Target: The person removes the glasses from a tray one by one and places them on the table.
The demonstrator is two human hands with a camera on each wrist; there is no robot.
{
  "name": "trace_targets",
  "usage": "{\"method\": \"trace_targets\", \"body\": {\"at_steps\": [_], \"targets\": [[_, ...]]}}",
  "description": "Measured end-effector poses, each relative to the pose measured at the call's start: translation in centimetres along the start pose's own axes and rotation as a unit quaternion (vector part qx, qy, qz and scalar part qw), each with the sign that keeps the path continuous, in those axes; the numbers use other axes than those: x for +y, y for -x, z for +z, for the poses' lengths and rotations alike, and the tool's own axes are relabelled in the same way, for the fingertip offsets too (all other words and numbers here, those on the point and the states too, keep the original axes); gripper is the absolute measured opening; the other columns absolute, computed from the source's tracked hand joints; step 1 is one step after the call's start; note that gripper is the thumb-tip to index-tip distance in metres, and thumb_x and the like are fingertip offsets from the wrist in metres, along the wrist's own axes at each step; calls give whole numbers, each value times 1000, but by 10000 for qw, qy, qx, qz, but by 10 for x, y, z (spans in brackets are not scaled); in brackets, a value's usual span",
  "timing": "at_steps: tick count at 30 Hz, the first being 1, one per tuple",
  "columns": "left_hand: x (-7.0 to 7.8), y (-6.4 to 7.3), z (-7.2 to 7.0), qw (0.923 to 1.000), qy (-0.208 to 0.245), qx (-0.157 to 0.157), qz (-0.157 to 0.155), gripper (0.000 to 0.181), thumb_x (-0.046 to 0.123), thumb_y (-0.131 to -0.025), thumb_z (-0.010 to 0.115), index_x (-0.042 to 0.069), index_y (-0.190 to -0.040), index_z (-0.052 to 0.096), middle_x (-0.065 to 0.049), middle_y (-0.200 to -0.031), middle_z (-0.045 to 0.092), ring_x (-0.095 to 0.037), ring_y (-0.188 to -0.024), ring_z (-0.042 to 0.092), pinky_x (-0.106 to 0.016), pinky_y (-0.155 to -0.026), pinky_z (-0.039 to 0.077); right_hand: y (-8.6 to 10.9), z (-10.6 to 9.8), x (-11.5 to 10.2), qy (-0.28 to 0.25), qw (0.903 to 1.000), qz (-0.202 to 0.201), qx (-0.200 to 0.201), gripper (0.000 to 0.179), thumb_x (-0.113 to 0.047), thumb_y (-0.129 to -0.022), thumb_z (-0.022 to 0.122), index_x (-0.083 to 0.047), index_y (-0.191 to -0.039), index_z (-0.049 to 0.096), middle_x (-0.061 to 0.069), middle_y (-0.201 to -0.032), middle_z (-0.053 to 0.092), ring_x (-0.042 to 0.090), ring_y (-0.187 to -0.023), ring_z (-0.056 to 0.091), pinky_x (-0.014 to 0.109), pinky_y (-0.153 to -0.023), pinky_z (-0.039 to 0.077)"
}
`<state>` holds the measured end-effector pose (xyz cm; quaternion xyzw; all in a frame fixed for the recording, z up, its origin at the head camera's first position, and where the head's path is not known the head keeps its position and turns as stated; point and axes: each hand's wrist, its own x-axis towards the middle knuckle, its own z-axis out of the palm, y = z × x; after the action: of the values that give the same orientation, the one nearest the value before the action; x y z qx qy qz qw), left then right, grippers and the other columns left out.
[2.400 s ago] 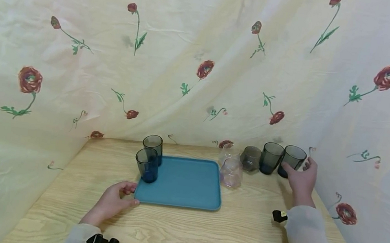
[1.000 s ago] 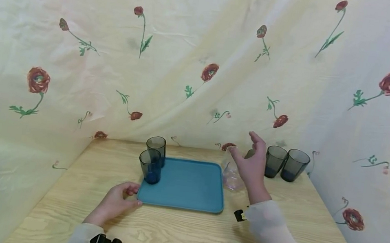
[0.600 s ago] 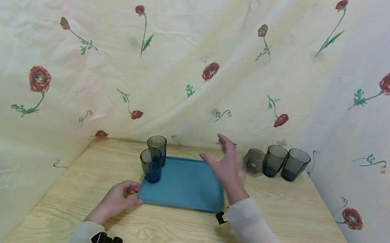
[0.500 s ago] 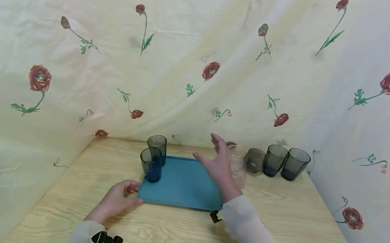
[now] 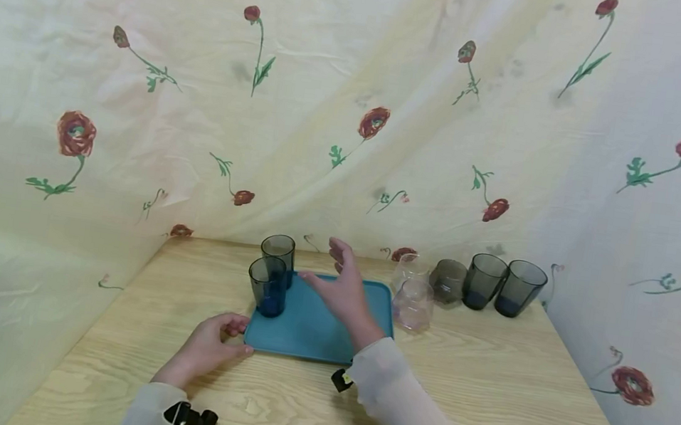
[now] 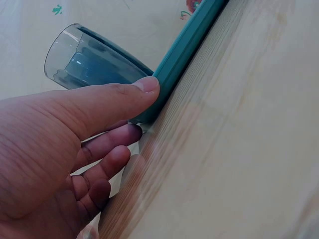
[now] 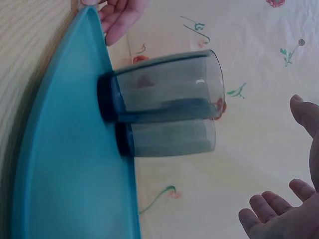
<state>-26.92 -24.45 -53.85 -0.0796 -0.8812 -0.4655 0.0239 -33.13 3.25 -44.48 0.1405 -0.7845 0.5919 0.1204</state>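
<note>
A blue rectangular tray lies on the wooden table. One smoky-grey tumbler stands upright at its left side, and a second tumbler is just behind it. My left hand holds the tray's near left corner, thumb on the front edge and forefinger at the side, as the left wrist view shows. Over the tray hovers my right hand, thumb and fingers spread, holding nothing. In the right wrist view its fingers are apart from the tumblers.
Right of the tray stand two clear faceted glasses, a short smoky glass and two tall smoky tumblers near the back edge. A flowered cloth hangs behind the table and along its sides.
My right hand has left the far right tumbler, which stays upright there, and moved left past the clear glasses to above the tray. My left hand keeps its place at the tray corner.
</note>
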Motion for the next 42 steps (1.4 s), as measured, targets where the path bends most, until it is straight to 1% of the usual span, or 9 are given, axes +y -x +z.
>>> {"method": "trace_targets", "body": {"at_steps": [4,7,13,16,20,25,30,37,42], "targets": [[-1,-1,0,10000,16,15,7,51,15,-81,93,10,-127,72,3,-108,69,-15,-101,62,-43,-96,51,3,18,2,-52,9996,208,-184,87,-33,-88,88,-22,-159,39,4,-159,46,24,-146,43,51,-119,35],[-1,-1,0,10000,9,-4,32,51,15,-81,93,9,-127,72,2,-108,69,-15,-101,63,-43,-96,51,5,30,5,-127,9986,365,-350,86,-31,-89,88,-21,-159,40,2,-158,46,25,-146,43,50,-119,36],[1,-1,-1,10000,-26,-26,33,51,16,-82,93,8,-128,71,2,-109,69,-16,-102,62,-43,-96,51,11,47,11,-202,9959,621,-630,88,-35,-88,88,-21,-160,40,6,-160,45,33,-147,42,52,-117,38],[3,-2,-1,10000,-33,-39,12,51,16,-83,92,9,-128,71,3,-109,69,-16,-102,62,-43,-97,51,12,55,16,-135,9946,688,-759,89,-37,-88,88,-19,-159,40,8,-157,47,34,-145,43,53,-115,40],[4,-1,-2,10000,-14,-53,11,50,14,-82,92,8,-128,71,3,-108,69,-16,-102,63,-43,-97,51,14,66,24,-130,9942,607,-881,87,-33,-88,88,-12,-158,41,11,-152,52,33,-141,48,53,-114,40],[4,1,-2,10000,-20,-63,68,50,14,-83,91,8,-128,71,2,-110,69,-17,-103,63,-42,-95,52,17,78,32,-139,9935,730,-863,82,-31,-89,87,-15,-156,43,9,-149,54,31,-139,50,51,-113,42],[4,2,-3,9999,7,-46,136,50,14,-83,91,7,-128,71,1,-110,69,-18,-103,63,-44,-96,52,17,86,35,8,9944,785,-713,79,-29,-90,86,-16,-155,43,9,-147,55,31,-136,53,52,-109,46],[1,0,-2,9999,38,-54,133,49,15,-83,92,8,-128,71,2,-108,69,-15,-102,63,-43,-96,51,19,88,31,399,9948,725,-592,75,-28,-92,84,-7,-154,47,13,-145,54,33,-131,55,51,-105,49],[0,0,-2,9999,2,-33,153,50,15,-83,91,8,-129,71,2,-109,69,-17,-103,64,-42,-97,52,19,88,32,515,9943,693,-624,76,-30,-92,84,-7,-155,48,12,-141,54,31,-129,55,48,-101,51]]}}
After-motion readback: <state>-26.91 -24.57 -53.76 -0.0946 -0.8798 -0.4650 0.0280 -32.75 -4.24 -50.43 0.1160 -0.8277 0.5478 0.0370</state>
